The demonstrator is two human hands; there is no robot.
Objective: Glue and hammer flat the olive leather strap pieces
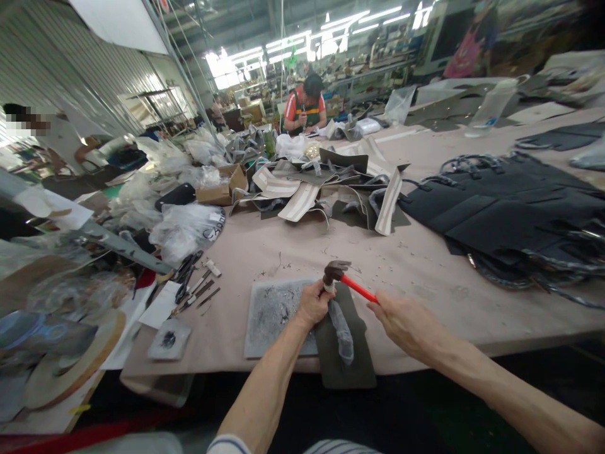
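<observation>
My right hand is closed round the red handle of a claw hammer. The hammer's dark head lies over the top of a short punch with a pale upper end, which my left hand grips upright. Most of the punch is hidden by my fingers and the hammer. Below them is a dark olive bag panel, with a plastic-wrapped strap handle along its middle. The panel overlaps the right side of a scuffed grey board and reaches over the table's front edge.
Scissors, slim hand tools and a small stained pad lie on the left. Several pale-striped panels are heaped ahead, and black bag pieces are stacked right. A person in an orange top sits across the table.
</observation>
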